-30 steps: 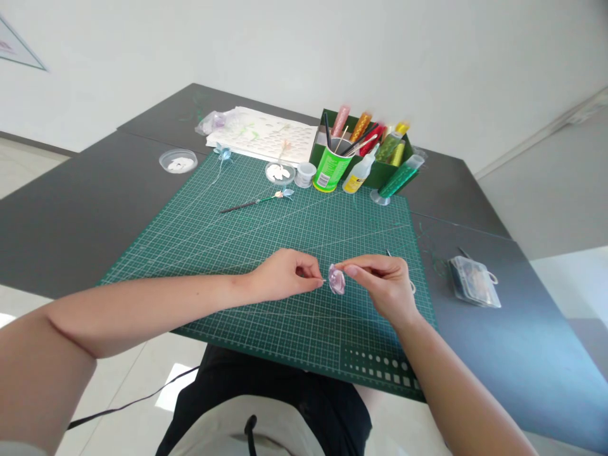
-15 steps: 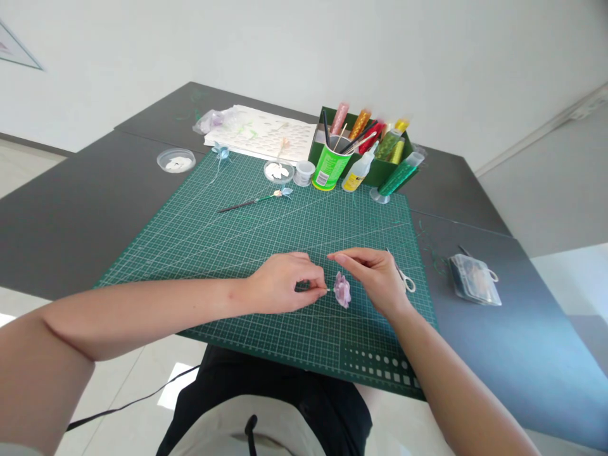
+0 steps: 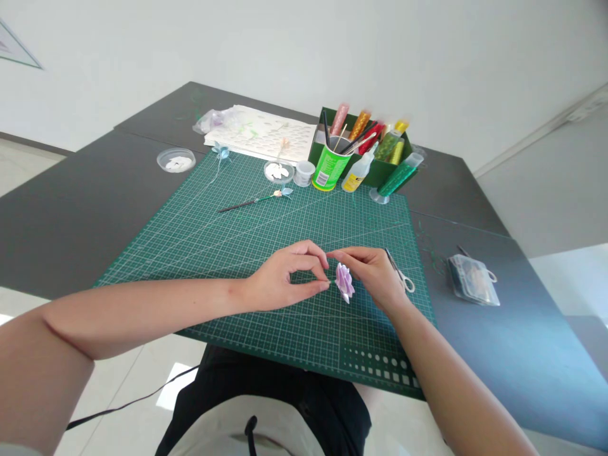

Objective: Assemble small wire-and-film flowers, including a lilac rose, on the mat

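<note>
Between the thumb and a fingertip of my left hand (image 3: 287, 275) is the short stem of a small lilac artificial flower (image 3: 344, 282), whose petals face right, above the green cutting mat (image 3: 228, 253). My right hand (image 3: 373, 269) is just beyond the flower, with thumb and forefinger pressed together near my left forefinger; whatever is in that pinch is too small to see. Partly hidden behind the right hand, a pair of white-handled scissors (image 3: 407, 283) lies on the mat. Farther back lies a dark stick (image 3: 237, 206) with a small peach and blue flower at its tip.
Along the mat's back edge stand a green can of tools (image 3: 327, 166), a glue bottle (image 3: 358, 171), a white-lidded tub (image 3: 304, 173) and a dish of white pieces (image 3: 278, 171). Behind them is a box of glitter tubes (image 3: 316, 142). A clear plastic case (image 3: 474, 279) lies at right.
The lilac flower has turned in my left hand and sits slightly higher. My left fingers have risen and spread, bringing the forefinger close to my right fingertips. My right hand has barely moved.
</note>
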`<move>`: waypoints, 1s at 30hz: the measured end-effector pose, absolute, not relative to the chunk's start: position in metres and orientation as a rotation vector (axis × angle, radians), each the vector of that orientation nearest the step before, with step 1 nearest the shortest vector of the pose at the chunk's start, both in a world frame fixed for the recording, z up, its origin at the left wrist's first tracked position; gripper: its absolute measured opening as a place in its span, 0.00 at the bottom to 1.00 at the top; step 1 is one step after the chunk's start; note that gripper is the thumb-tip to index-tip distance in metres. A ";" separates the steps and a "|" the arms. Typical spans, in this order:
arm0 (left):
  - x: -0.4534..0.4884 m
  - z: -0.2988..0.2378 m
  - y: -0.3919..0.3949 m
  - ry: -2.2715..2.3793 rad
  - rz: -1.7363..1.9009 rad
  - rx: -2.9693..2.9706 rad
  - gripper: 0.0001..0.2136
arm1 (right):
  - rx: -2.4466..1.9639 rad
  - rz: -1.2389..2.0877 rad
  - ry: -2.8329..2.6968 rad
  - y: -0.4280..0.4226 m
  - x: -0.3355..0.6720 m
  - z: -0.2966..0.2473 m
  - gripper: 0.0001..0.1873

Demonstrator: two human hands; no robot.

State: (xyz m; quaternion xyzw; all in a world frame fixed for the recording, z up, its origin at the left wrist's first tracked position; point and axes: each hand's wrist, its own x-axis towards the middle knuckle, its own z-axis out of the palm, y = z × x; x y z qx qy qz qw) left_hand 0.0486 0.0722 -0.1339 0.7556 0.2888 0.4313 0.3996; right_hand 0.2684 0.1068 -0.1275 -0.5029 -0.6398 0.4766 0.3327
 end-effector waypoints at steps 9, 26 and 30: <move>0.051 -0.134 0.075 0.678 1.007 1.525 0.06 | -1.280 1.323 -1.676 0.109 0.269 -0.131 0.13; 0.054 -0.138 0.083 0.658 0.909 0.985 0.11 | -1.254 0.978 -1.553 0.112 0.273 -0.144 0.11; 0.054 -0.139 0.085 0.663 0.902 0.919 0.10 | -1.088 1.506 -1.466 0.098 0.261 -0.140 0.11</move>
